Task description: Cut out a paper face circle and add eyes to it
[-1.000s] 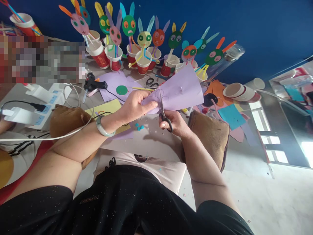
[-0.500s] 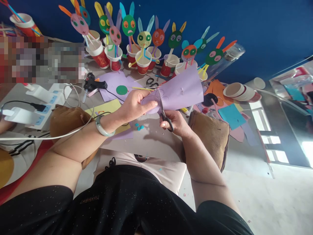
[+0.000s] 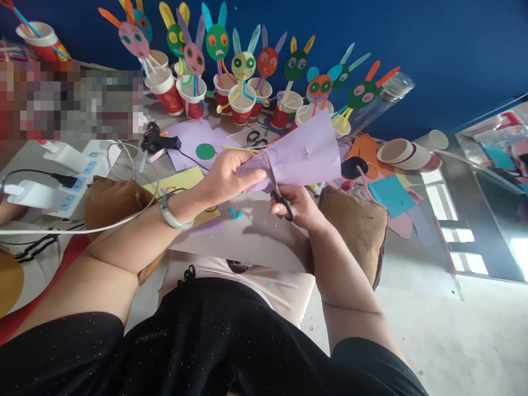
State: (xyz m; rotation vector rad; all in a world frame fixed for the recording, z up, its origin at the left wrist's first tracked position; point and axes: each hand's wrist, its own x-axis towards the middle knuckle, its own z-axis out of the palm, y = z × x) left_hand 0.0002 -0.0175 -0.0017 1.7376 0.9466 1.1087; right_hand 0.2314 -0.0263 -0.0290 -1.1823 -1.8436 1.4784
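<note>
Head view: the left hand (image 3: 231, 177) is closed on the left end of a purple sheet (image 3: 303, 162), its thumb laid over the front, its hold behind being hidden. Scissors (image 3: 274, 182) are gripped in the right hand (image 3: 300, 206), just beside and below. The hands are kept near each other but apart. The sheet is held up above the table (image 3: 264, 242), and the blades are set across it beside pencilled round outlines (image 3: 279, 166).

Compared with the earlier views, little has been altered: the scissors have been tilted slightly further, and the sheet's right edge has been shifted a touch leftward, while the left grip has been left unchanged. Cutting is therefore judged to be under way in small steps; no piece is seen freed, and how deep the cut runs cannot be told.

Blue scraps (image 3: 234, 215) are scattered below the hands. To the left, a yellow sheet (image 3: 175, 179) is laid; beyond it, a green disc (image 3: 205, 151) is rested on more purple paper (image 3: 190, 136), near a black glue gun (image 3: 159, 142). Farther back, paper cups (image 3: 242, 113) are topped with rabbit-eared paper faces (image 3: 243, 67).
</note>
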